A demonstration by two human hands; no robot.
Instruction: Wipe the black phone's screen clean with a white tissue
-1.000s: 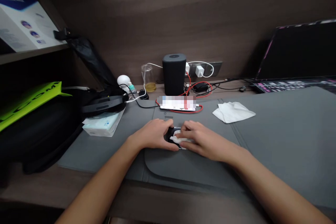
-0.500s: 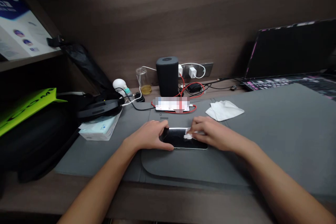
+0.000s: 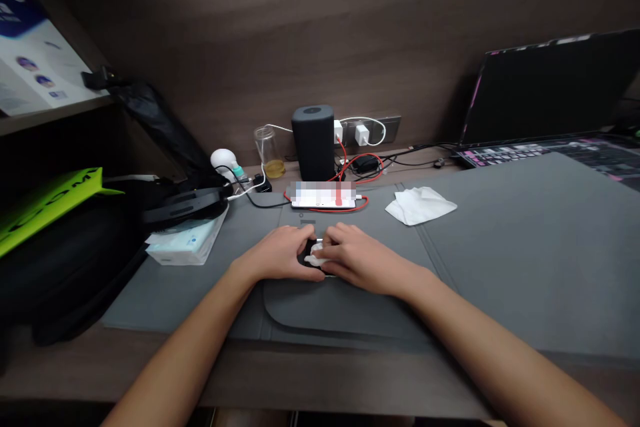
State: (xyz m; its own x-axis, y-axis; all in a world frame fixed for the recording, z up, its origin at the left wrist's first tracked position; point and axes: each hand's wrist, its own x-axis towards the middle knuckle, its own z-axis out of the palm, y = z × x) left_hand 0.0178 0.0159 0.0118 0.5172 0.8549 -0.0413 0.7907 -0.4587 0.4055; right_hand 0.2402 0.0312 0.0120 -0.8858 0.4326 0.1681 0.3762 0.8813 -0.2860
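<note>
Right hand point(image 3: 357, 257): fingertips bunched closed on a small white crumpled wipe point(image 3: 315, 255) and pressing it down on a black glossy flat device point(image 3: 305, 257). Left hand point(image 3: 280, 255): fingers curled close over the left end of that device, thumb at its near edge, holding it flat. Only a dark sliver of the device showed between the two hands; the rest lay hidden beneath them. It rested at the far edge of a rounded dark grey pad point(image 3: 340, 310), near the middle of the scene, which lay on a large grey desk mat point(image 3: 500, 247). Just beyond the hands: a white-screened phone point(image 3: 323, 197) ringed by a red cable point(image 3: 364, 201). To the far right of it: a loose white tissue point(image 3: 420, 205), well apart from the right hand. Against the far wall: a black cylindrical speaker point(image 3: 313, 141), with a clear glass jar of yellow liquid point(image 3: 270, 153) just to its left. To the left: a pale blue-and-white tissue packet point(image 3: 187, 243) and a lime-green bag point(image 3: 45, 203). At the far right: an open dark laptop point(image 3: 550, 100).
</note>
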